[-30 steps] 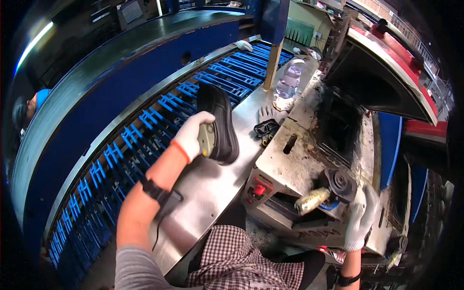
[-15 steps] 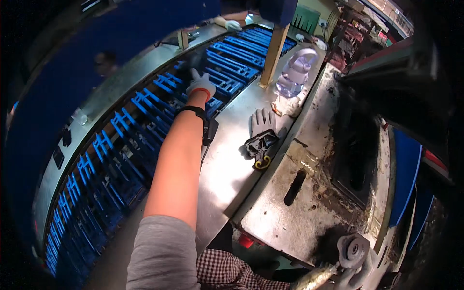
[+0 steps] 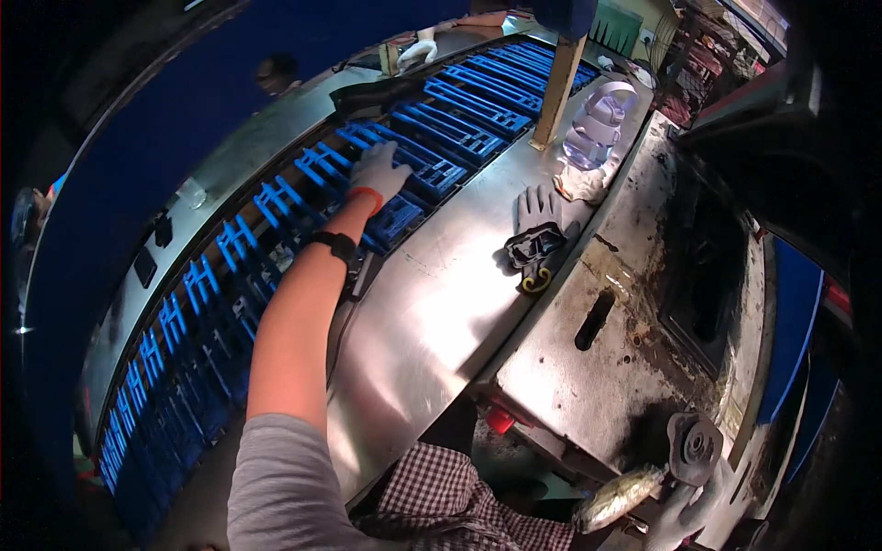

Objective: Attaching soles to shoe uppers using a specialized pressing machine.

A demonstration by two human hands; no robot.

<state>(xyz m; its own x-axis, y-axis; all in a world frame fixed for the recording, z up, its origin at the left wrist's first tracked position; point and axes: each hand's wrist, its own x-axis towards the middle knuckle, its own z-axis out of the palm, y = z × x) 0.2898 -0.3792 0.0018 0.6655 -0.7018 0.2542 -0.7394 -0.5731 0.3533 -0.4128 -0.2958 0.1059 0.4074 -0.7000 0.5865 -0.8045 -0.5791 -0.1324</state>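
So the left hand point(image 3: 378, 172), in a white glove with an orange cuff, is stretched way out over the blue conveyor point(image 3: 303, 239), fingers spread wide and resting flat on one of the blue racks point(image 3: 395, 220). It's not gripping anything, just palm down on top. That rack sits just off the edge of the steel table point(image 3: 432, 312), and its long axis runs along with the rest of the blue line, from lower left up toward upper right. The slots I can see in the racks look empty, but the far ones are too small to tell.

The right hand point(image 3: 684, 510), also gloved, is down at the bottom right by the grimy machine point(image 3: 634, 312), curled around a round black knob point(image 3: 695, 444). Right next to it a yellowish worn handle point(image 3: 617, 496) sticks out to the lower left.

On the table there's a spare grey glove point(image 3: 536, 208) lying flat with a black and yellow piece point(image 3: 533, 253) on top of it. A clear plastic bottle point(image 3: 597, 124) stands further up beside a wooden post point(image 3: 560, 83). Someone else's gloved hand point(image 3: 418, 52) is at the far end of the line.
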